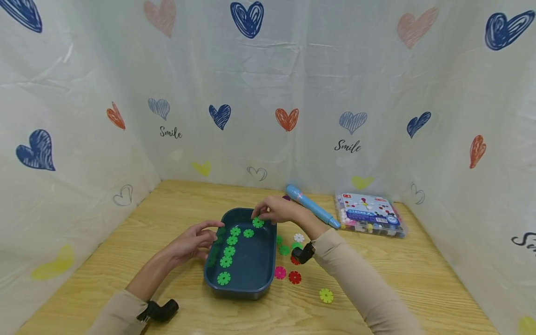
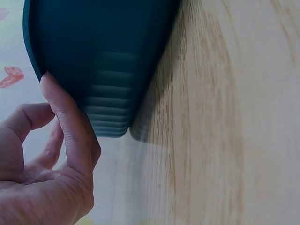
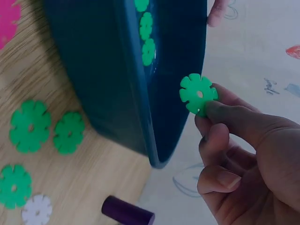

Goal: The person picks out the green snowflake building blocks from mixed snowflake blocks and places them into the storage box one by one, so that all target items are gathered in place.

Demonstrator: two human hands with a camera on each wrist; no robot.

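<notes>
- I am seeing the right hand (image 1: 278, 210) pinching a green snowflake disc (image 3: 198, 94) between thumb and forefinger, the fingers (image 3: 234, 119) clamped on its edge, over the far end of the dark teal tray (image 1: 234, 286).
- In the right wrist view the disc is sitting just beyond the tray's rim (image 3: 157, 140), with the other fingers curling loosely beneath the pinching pair.
- I am watching the left hand (image 1: 193, 242) resting against the tray's near-left side; its fingers are apart and relaxed, and one fingertip (image 2: 50, 86) is touching the tray wall (image 2: 108, 51), gripping nothing.
- Between the two hands, inside the tray, a row of green discs (image 1: 229, 246) is lying flat on the tray floor.
- On the wooden worktop (image 1: 418, 279), just under the right wrist, loose discs are lying: green ones (image 3: 30, 125), a white one (image 1: 298, 237), a pink one (image 1: 280, 272), a red one (image 1: 295, 278) and a yellow-green one (image 1: 326, 295).
- A small dark purple cylinder (image 3: 127, 213) is lying on the worktop below the right fingers.
- Beyond the right hand, a blue pen-like tool (image 1: 311, 211) and a clear packet of toy pieces (image 1: 368, 215) are lying near the heart-printed backdrop (image 1: 293, 83).
</notes>
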